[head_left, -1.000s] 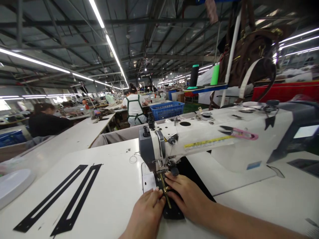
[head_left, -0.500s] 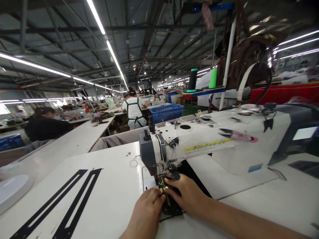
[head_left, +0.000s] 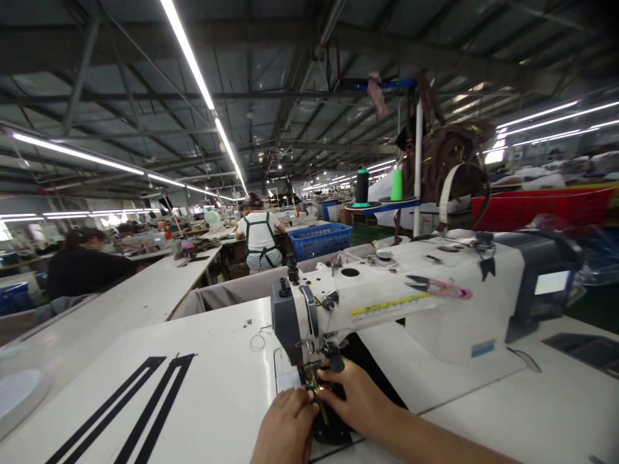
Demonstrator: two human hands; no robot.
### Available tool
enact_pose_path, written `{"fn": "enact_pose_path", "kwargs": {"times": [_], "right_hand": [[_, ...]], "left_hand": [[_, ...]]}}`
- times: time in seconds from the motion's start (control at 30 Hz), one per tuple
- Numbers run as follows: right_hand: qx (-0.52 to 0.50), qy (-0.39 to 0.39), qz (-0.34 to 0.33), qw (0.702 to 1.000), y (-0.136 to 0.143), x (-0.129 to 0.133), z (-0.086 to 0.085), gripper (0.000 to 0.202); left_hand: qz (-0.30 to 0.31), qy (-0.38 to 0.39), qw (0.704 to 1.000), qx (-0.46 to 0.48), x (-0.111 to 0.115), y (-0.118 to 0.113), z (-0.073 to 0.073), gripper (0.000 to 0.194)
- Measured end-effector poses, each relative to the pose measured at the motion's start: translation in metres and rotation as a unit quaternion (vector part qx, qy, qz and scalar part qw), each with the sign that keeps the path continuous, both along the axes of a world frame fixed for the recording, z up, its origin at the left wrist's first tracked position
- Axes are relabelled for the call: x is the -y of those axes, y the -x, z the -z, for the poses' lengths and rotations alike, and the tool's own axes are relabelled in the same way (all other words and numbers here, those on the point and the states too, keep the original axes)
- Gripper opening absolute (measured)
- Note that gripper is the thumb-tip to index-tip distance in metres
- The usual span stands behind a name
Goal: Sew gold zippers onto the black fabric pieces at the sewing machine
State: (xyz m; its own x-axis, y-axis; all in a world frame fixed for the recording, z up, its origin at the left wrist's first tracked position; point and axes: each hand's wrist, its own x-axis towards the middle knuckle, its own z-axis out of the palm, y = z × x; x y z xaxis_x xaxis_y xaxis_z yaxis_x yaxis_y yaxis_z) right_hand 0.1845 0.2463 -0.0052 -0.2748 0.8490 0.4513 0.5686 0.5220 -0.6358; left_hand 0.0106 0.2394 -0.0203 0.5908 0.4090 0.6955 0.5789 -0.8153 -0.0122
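Note:
A white sewing machine [head_left: 449,325] stands before me, its needle area partly covered by my fingers. Under the needle lies a black fabric piece [head_left: 333,433] with a narrow gold strip on it, which looks like a zipper. My left hand [head_left: 286,422] has its fingers closed together, pressing the piece's left side. From the right, my right hand [head_left: 360,396] grips the piece with thumb and fingers close to the presser foot. Two black slotted strips [head_left: 159,399] lie on the table to the left. Pink-handled thread snips [head_left: 442,288] rest on the machine arm.
Black and green thread cones [head_left: 396,185] stand on a blue rack behind the machine, where a brown bag [head_left: 447,154] hangs. A blue basket [head_left: 320,241] is beyond the table. Co-workers sit farther off. A white round object [head_left: 22,399] sits at the left edge.
The camera view has tilted upward, so the scene sits lower and the machine appears slightly smaller. Both hands stay at the needle on the black piece, with little visible movement.

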Motion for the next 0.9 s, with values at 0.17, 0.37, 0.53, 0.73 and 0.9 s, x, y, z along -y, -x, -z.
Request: {"fn": "enact_pose_path", "kwargs": {"times": [0.17, 0.37, 0.53, 0.73, 0.9], "right_hand": [[-0.035, 0.011, 0.038, 0.999, 0.0, -0.008, 0.012, 0.012], [0.062, -0.022, 0.158, 0.985, 0.013, -0.013, 0.012, 0.01], [0.161, -0.074, 0.217, 0.96, 0.023, -0.016, 0.01, 0.018], [0.154, -0.11, 0.045, 0.981, -0.006, 0.013, -0.004, 0.022], [0.222, -0.178, -0.175, 0.942, -0.029, 0.033, -0.001, 0.041]], "left_hand": [[-0.016, -0.08, 0.995, -0.059, -0.012, 0.005, 0.015, 0.02], [-0.028, -0.091, 0.993, -0.064, -0.012, 0.007, 0.018, 0.017], [-0.023, -0.061, 0.996, -0.065, -0.01, 0.005, 0.017, 0.018], [-0.054, -0.025, 0.993, -0.098, 0.0, 0.002, 0.008, 0.021], [-0.05, 0.082, 0.987, -0.128, 0.005, 0.008, 0.003, 0.028]]}}
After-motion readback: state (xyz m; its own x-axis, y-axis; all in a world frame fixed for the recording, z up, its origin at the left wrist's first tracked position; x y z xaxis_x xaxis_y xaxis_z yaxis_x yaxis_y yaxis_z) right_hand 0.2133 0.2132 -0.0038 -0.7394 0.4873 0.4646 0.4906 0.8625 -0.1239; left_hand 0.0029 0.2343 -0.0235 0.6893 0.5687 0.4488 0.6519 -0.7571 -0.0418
